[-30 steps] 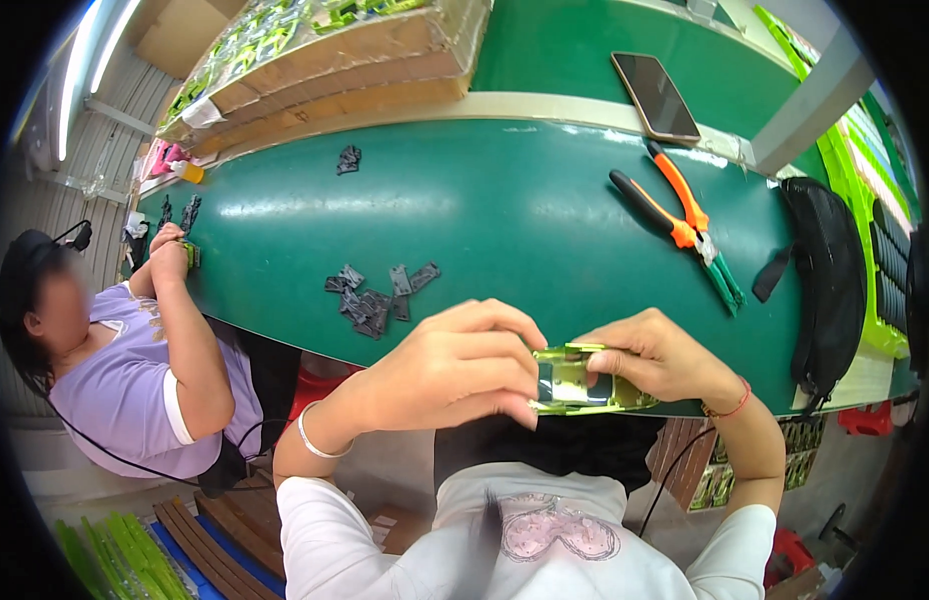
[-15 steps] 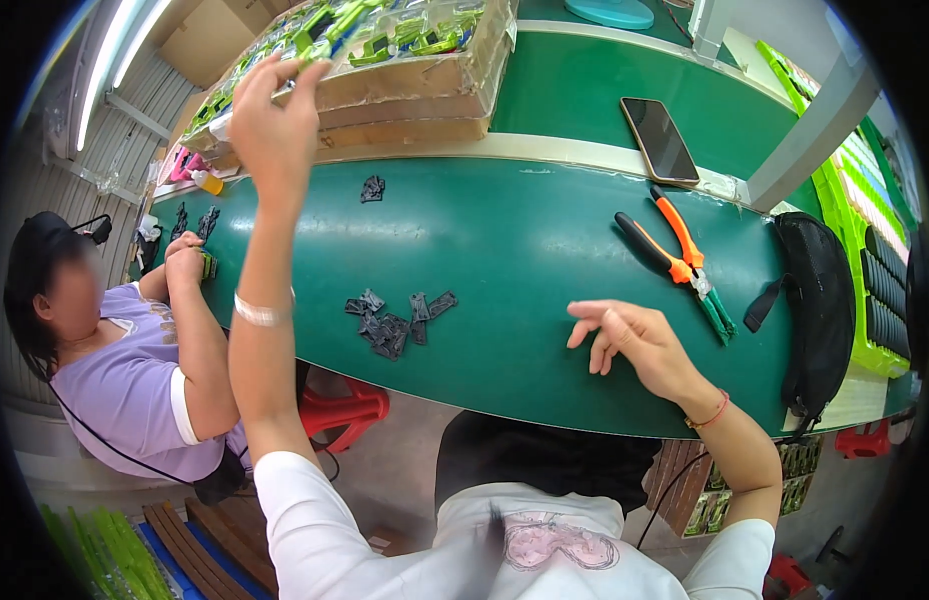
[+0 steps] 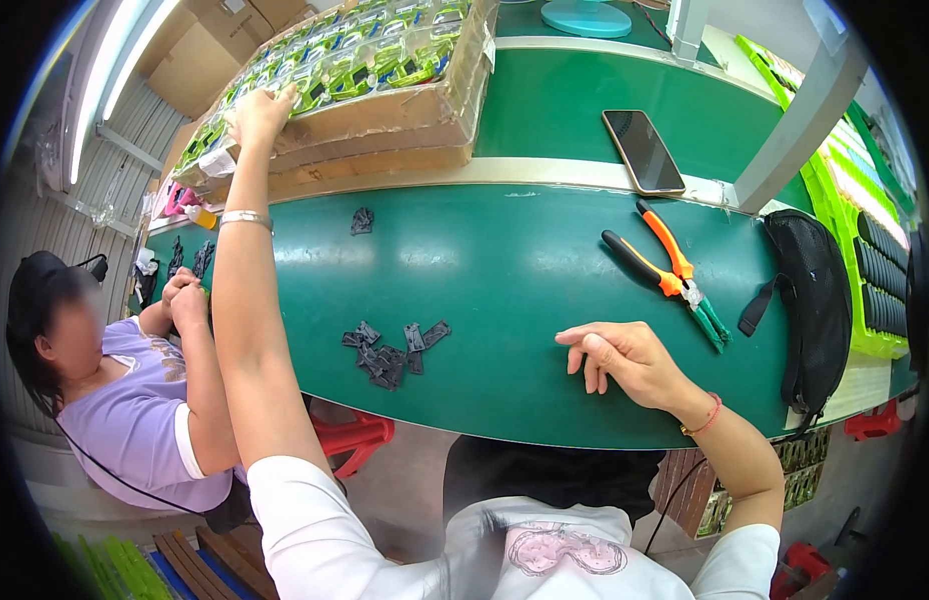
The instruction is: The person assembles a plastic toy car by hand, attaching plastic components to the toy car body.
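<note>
My left hand [image 3: 260, 117] is stretched far forward over a shallow cardboard box [image 3: 385, 125]. Rows of bright green plastic parts [image 3: 340, 78] fill that box. The fingers are bent together among the parts near its front left edge; whatever is between the fingertips is too small to make out. My right hand [image 3: 625, 360] hovers over the green table [image 3: 485, 300], loosely curled with fingers apart and holding nothing. Between my arms lies a loose pile of small black plastic pieces [image 3: 385, 362]. Another small black clump [image 3: 362, 221] sits farther back.
Orange-and-black pliers [image 3: 675, 275] lie right of my right hand, beside a black pouch [image 3: 810, 310]. A phone [image 3: 643, 152] rests on the back ledge. At the left a co-worker [image 3: 135, 390] sits at the table, hands over its edge. A red stool [image 3: 353, 440] stands below.
My left hand has lowered toward the box; the green part seen blurred at its fingertips before no longer stands out. My right hand has barely moved. The view has shifted slightly.
</note>
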Demonstrator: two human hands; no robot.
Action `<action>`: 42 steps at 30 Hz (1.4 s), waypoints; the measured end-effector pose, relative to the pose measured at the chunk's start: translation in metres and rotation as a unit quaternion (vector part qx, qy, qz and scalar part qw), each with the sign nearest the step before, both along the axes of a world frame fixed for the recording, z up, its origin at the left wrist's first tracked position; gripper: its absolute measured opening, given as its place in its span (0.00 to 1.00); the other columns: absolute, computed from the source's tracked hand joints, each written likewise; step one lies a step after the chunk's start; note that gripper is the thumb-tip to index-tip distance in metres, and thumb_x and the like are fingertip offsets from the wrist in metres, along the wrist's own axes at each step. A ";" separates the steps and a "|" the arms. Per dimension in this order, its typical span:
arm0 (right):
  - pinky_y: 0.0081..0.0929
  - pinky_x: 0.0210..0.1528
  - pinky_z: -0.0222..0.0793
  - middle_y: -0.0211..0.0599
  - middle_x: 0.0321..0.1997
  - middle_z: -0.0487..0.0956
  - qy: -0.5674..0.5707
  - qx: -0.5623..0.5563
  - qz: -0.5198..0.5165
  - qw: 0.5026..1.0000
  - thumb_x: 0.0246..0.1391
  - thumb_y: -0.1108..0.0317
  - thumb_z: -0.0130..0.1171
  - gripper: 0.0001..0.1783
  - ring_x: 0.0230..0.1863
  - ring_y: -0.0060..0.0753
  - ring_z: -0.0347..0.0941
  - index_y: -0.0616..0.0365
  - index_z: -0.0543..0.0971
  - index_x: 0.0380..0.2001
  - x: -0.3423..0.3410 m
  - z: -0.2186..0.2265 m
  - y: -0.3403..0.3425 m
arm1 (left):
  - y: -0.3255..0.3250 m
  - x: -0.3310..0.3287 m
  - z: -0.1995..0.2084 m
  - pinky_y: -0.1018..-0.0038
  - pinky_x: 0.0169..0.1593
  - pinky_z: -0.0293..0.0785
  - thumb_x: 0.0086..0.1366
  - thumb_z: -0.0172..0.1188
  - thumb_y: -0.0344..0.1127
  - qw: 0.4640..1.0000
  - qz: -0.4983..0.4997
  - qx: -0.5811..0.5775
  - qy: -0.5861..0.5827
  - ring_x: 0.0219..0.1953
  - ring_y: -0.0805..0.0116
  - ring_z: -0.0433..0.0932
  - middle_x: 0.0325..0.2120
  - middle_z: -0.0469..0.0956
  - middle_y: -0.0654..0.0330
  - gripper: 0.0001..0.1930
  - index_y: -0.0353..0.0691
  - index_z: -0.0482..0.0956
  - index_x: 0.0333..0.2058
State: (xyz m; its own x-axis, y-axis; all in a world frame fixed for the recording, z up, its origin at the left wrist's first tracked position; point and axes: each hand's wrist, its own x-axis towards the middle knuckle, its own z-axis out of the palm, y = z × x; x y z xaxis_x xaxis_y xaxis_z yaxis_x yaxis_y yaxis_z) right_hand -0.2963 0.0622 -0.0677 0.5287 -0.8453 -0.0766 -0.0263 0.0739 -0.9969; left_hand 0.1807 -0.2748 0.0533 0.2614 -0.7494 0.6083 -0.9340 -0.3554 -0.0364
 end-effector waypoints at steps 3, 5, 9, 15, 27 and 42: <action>0.20 0.27 0.75 0.34 0.33 0.83 0.009 -0.015 0.000 1.000 0.76 0.61 0.48 0.20 0.25 0.20 0.79 0.65 0.83 0.53 0.004 0.001 -0.002 | -0.022 0.026 0.014 0.66 0.56 0.76 0.59 0.68 0.61 0.986 -0.048 0.117 0.109 0.47 0.56 0.86 0.41 0.88 0.52 0.25 0.48 0.91 0.44; 0.20 0.26 0.75 0.33 0.32 0.82 0.009 -0.012 -0.005 1.000 0.76 0.61 0.48 0.20 0.25 0.20 0.79 0.65 0.83 0.52 0.004 0.001 0.000 | -0.032 0.017 0.008 0.68 0.54 0.77 0.53 0.73 0.54 0.980 -0.054 0.114 0.157 0.48 0.57 0.86 0.39 0.88 0.50 0.23 0.45 0.92 0.41; 0.21 0.26 0.75 0.33 0.31 0.82 0.019 -0.025 -0.002 1.000 0.76 0.62 0.49 0.19 0.25 0.21 0.79 0.66 0.83 0.51 0.002 -0.001 0.002 | -0.035 0.019 0.006 0.65 0.54 0.78 0.52 0.74 0.52 0.990 -0.075 0.080 0.089 0.44 0.54 0.87 0.36 0.88 0.49 0.19 0.41 0.91 0.33; 0.22 0.26 0.76 0.34 0.32 0.82 0.045 -0.063 0.019 0.997 0.74 0.65 0.52 0.15 0.24 0.22 0.79 0.64 0.83 0.50 0.003 0.002 0.000 | 0.003 0.021 0.011 0.65 0.51 0.79 0.51 0.75 0.49 0.962 -0.083 -0.223 0.137 0.40 0.57 0.86 0.37 0.86 0.49 0.31 0.33 0.82 0.48; 0.34 0.52 0.78 0.43 0.59 0.76 0.007 -0.280 -0.162 0.946 0.54 0.74 0.72 0.30 0.56 0.42 0.77 0.54 0.77 0.61 0.036 0.006 0.019 | 0.367 -0.249 -0.105 0.73 0.55 0.76 0.65 0.64 0.19 0.476 -0.361 -0.037 0.801 0.48 0.72 0.79 0.48 0.77 0.60 0.28 0.34 0.67 0.63; 0.31 0.39 0.68 0.34 0.43 0.80 0.229 -0.455 -0.064 0.858 0.40 0.74 0.77 0.20 0.38 0.37 0.74 0.54 0.86 0.41 -0.007 0.000 0.016 | 0.352 -0.164 -0.118 0.59 0.54 0.68 0.55 0.73 0.28 0.932 -0.312 0.076 0.166 0.49 0.52 0.72 0.39 0.79 0.56 0.09 0.39 0.83 0.35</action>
State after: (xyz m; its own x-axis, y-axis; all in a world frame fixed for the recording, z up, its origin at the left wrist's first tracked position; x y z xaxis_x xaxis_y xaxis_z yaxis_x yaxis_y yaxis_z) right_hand -0.3031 0.0784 -0.0680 0.5186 -0.7136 0.4709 -0.4804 -0.6988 -0.5299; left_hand 0.0168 0.0776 -0.0651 -0.0998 -0.8897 0.4454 -0.9261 0.2467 0.2853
